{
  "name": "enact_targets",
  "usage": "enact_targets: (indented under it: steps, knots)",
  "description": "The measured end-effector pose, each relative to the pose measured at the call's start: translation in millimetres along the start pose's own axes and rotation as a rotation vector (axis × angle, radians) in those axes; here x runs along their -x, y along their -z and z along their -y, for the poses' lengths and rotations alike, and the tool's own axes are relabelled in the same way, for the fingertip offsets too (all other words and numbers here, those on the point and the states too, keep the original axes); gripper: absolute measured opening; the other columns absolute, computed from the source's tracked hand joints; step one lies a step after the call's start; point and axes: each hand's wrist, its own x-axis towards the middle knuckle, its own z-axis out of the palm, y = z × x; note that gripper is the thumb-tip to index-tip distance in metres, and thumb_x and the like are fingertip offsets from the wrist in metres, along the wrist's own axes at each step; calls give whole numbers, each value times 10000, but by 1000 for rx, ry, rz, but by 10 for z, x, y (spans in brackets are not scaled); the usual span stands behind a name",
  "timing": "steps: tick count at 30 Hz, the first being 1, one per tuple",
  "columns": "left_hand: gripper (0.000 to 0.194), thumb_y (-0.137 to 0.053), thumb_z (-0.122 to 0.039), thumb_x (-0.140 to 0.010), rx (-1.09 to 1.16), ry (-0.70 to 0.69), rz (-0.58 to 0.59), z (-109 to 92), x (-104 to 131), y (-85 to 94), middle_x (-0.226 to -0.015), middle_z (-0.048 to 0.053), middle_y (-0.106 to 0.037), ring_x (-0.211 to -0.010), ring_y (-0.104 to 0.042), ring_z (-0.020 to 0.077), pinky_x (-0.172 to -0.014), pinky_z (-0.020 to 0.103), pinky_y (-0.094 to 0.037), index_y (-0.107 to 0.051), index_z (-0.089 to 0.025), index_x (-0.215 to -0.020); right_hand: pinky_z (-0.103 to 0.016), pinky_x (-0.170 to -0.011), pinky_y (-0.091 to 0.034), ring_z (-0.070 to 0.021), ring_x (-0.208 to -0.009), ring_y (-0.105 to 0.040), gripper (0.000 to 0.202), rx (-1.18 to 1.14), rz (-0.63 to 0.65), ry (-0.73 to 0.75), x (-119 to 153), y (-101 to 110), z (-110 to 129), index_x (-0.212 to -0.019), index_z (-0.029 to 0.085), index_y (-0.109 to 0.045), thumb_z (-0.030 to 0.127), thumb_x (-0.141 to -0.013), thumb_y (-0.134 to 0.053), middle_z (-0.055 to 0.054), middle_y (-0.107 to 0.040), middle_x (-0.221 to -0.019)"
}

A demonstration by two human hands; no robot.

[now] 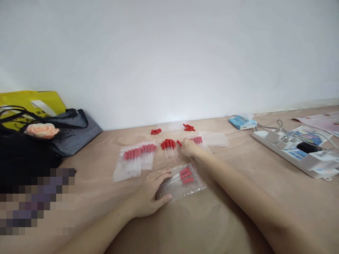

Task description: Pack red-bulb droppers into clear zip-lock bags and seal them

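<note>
My left hand (152, 192) lies spread on the left edge of a clear zip bag (174, 194), thumb and fingers apart. Inside that bag are a few droppers (188, 180) with red bulbs and clear tubes. Farther off, my right hand (189, 147) has its fingers closed at a single dropper (179, 143); its red bulb sticks out to the left and the fingers hide part of its tube. Just left of it is a row of loose droppers (168, 144). Filled bags of droppers (132, 154) overlap on the left, and another filled bag (197, 139) is partly behind my right hand.
Loose red bulbs lie in two piles (156, 131) (189, 127) near the wall, with clear tubes (175, 128) between them. Flat empty bags (217, 139) are to the right. A tissue pack (242, 122) and power strip (291, 153) stand right; a striped bag (71, 134) stands left.
</note>
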Motion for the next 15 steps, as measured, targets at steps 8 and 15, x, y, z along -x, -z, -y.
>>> enact_targets:
  steps: [8,15]
  knots:
    - [446,-519,-336,-800,-12,5,-2,-9,3,4,-1328,68,-394,-1216,-349,255,-992,445,-317,-393,-236,-1216,-205,-389,-392,-77,-377,-462,634,-709,-70,36,382,190,-501,-1259,199,-146,157,-696,-436,72,-468,-626]
    - [446,-498,-356,-814,-30,6,18,1,-6,6,-1340,65,-378,-1224,-340,252,-1000,435,-310,-380,-232,-1226,-227,-413,-466,-95,-429,-535,790,-1081,-171,-76,846,33,-742,-1275,227,-22,208,-655,-511,89,-440,-642]
